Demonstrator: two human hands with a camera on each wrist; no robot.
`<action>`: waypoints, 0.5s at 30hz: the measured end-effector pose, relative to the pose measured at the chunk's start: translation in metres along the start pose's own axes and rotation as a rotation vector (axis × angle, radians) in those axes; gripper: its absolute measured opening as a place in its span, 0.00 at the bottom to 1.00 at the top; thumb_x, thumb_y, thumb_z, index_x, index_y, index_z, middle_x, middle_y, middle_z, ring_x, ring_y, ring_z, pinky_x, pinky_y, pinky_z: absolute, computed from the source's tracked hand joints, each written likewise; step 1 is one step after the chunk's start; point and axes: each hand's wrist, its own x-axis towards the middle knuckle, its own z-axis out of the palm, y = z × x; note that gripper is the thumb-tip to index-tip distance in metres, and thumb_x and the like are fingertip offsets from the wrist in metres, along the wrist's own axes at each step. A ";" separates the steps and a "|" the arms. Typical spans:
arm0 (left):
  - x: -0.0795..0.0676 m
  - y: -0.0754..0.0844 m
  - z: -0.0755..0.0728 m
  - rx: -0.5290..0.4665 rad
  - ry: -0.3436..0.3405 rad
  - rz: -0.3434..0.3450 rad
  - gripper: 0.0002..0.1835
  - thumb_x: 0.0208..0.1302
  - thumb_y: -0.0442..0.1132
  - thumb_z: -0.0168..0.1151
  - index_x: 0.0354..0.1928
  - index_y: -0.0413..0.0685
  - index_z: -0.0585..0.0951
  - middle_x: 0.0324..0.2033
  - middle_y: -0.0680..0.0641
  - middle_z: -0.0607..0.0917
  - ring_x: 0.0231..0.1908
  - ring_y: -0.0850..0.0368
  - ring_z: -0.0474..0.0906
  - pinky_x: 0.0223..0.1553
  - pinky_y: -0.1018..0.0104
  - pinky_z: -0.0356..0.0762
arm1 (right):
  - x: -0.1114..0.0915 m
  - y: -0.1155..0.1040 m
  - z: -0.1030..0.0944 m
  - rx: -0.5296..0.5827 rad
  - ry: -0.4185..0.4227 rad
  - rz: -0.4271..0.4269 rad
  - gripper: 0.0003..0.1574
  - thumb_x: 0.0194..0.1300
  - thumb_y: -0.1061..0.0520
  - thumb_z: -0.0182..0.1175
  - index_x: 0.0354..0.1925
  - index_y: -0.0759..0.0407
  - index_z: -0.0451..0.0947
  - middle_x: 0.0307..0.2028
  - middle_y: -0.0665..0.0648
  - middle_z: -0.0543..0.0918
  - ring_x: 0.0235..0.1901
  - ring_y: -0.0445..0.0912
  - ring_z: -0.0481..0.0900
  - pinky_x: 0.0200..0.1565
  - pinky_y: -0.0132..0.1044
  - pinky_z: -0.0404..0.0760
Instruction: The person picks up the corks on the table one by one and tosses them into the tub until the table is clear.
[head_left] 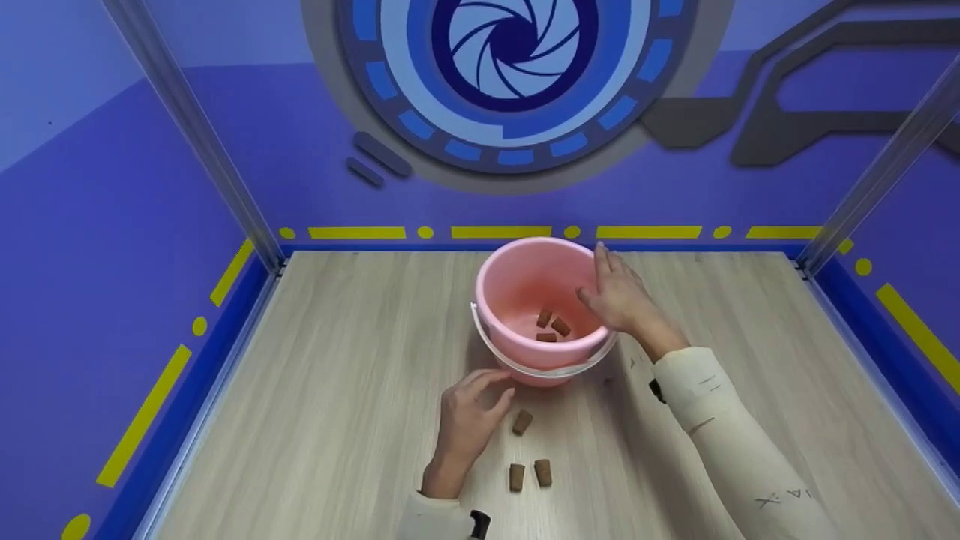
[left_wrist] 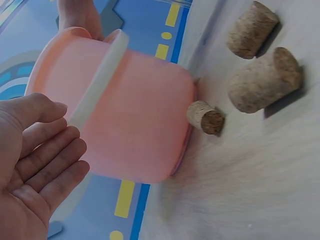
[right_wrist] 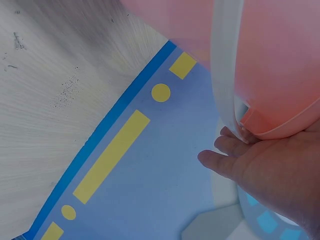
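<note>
A pink bucket with a white handle hanging down its front stands near the back of the table. My right hand holds its right rim, thumb inside and fingers along the outside. In the right wrist view, those fingers lie beside the handle's end. My left hand is in front of the bucket, palm facing it, fingers loosely bent with nothing in them. A cork lies just right of it, at the bucket's foot in the left wrist view. Several small brown corks lie inside the bucket.
Two more corks, one on the left and one on the right, lie nearer the front of the wooden table. Blue patterned panels with metal corner posts enclose the back and sides.
</note>
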 end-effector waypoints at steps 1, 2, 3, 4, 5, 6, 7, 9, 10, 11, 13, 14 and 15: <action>-0.001 -0.001 0.001 0.003 0.000 0.000 0.13 0.56 0.25 0.79 0.44 0.41 0.91 0.41 0.49 0.91 0.44 0.55 0.89 0.46 0.58 0.87 | 0.000 0.000 0.000 0.000 0.000 0.000 0.55 0.80 0.48 0.53 0.82 0.74 0.34 0.81 0.77 0.43 0.80 0.72 0.44 0.78 0.65 0.45; -0.002 -0.002 0.001 0.008 -0.002 -0.001 0.13 0.56 0.25 0.79 0.44 0.41 0.91 0.41 0.50 0.91 0.44 0.54 0.89 0.46 0.58 0.87 | 0.000 0.000 0.001 0.001 -0.002 0.002 0.56 0.80 0.48 0.53 0.82 0.74 0.33 0.81 0.77 0.43 0.80 0.71 0.44 0.78 0.65 0.45; -0.003 -0.003 0.002 0.010 -0.004 -0.004 0.13 0.57 0.25 0.78 0.44 0.41 0.91 0.41 0.50 0.91 0.43 0.54 0.89 0.46 0.57 0.87 | 0.000 -0.001 0.001 0.002 -0.002 0.003 0.56 0.80 0.48 0.53 0.82 0.73 0.33 0.81 0.77 0.43 0.80 0.71 0.43 0.78 0.65 0.45; -0.004 -0.003 0.003 0.011 -0.007 -0.008 0.13 0.57 0.25 0.78 0.44 0.41 0.91 0.41 0.50 0.91 0.43 0.54 0.89 0.46 0.56 0.87 | 0.000 -0.001 0.001 0.003 -0.004 0.007 0.56 0.80 0.48 0.54 0.82 0.73 0.33 0.81 0.77 0.42 0.80 0.71 0.43 0.78 0.65 0.45; -0.005 -0.004 0.004 0.012 -0.011 -0.014 0.13 0.57 0.25 0.78 0.44 0.41 0.91 0.41 0.50 0.91 0.43 0.54 0.89 0.46 0.56 0.87 | -0.001 -0.001 0.001 0.003 -0.006 0.009 0.56 0.80 0.48 0.53 0.82 0.73 0.32 0.82 0.77 0.42 0.80 0.71 0.43 0.78 0.66 0.45; -0.006 -0.005 0.004 0.013 -0.015 -0.019 0.13 0.57 0.25 0.78 0.44 0.42 0.91 0.41 0.50 0.91 0.43 0.54 0.89 0.46 0.56 0.87 | -0.001 -0.001 0.000 0.003 -0.006 0.012 0.56 0.80 0.48 0.53 0.83 0.73 0.32 0.82 0.76 0.42 0.80 0.71 0.43 0.78 0.66 0.44; -0.007 -0.006 0.005 0.013 -0.021 -0.026 0.12 0.58 0.25 0.78 0.44 0.41 0.91 0.41 0.50 0.91 0.43 0.53 0.89 0.46 0.55 0.87 | -0.001 -0.001 0.001 0.004 -0.007 0.016 0.56 0.80 0.48 0.53 0.83 0.72 0.32 0.82 0.76 0.42 0.80 0.70 0.42 0.78 0.66 0.44; -0.009 -0.008 0.007 0.013 -0.033 -0.043 0.12 0.58 0.25 0.78 0.44 0.40 0.90 0.41 0.49 0.91 0.43 0.53 0.89 0.46 0.55 0.87 | -0.001 -0.001 0.001 0.003 -0.008 0.019 0.56 0.80 0.48 0.53 0.83 0.72 0.32 0.82 0.76 0.41 0.81 0.70 0.42 0.78 0.66 0.44; -0.010 -0.009 0.008 0.014 -0.040 -0.053 0.12 0.58 0.25 0.78 0.44 0.39 0.90 0.41 0.49 0.91 0.43 0.53 0.89 0.46 0.55 0.87 | -0.001 -0.001 0.001 0.001 -0.008 0.019 0.56 0.80 0.48 0.53 0.83 0.72 0.31 0.82 0.76 0.41 0.80 0.70 0.42 0.78 0.65 0.44; -0.011 -0.010 0.008 0.017 -0.047 -0.064 0.12 0.58 0.26 0.78 0.44 0.39 0.90 0.41 0.49 0.91 0.44 0.53 0.89 0.47 0.55 0.87 | -0.001 -0.001 0.001 0.000 -0.008 0.019 0.56 0.80 0.48 0.53 0.83 0.72 0.31 0.82 0.76 0.41 0.80 0.70 0.42 0.78 0.66 0.44; -0.013 -0.012 0.010 0.021 -0.060 -0.087 0.12 0.58 0.26 0.78 0.44 0.39 0.90 0.41 0.49 0.91 0.44 0.53 0.89 0.47 0.55 0.87 | -0.001 -0.001 0.001 0.002 -0.008 0.023 0.56 0.80 0.48 0.54 0.83 0.72 0.31 0.82 0.76 0.41 0.80 0.70 0.42 0.77 0.66 0.45; -0.014 -0.012 0.011 0.025 -0.067 -0.099 0.12 0.58 0.27 0.78 0.44 0.39 0.91 0.41 0.49 0.91 0.44 0.53 0.89 0.47 0.55 0.87 | -0.001 -0.001 0.001 0.001 -0.009 0.024 0.56 0.80 0.48 0.53 0.83 0.71 0.31 0.82 0.76 0.41 0.80 0.70 0.42 0.77 0.66 0.45; -0.015 -0.013 0.011 0.027 -0.075 -0.112 0.12 0.58 0.27 0.78 0.44 0.40 0.91 0.41 0.49 0.91 0.44 0.53 0.89 0.47 0.55 0.86 | -0.001 -0.001 0.001 0.002 -0.009 0.024 0.56 0.80 0.48 0.53 0.83 0.71 0.31 0.82 0.76 0.41 0.80 0.70 0.42 0.77 0.66 0.45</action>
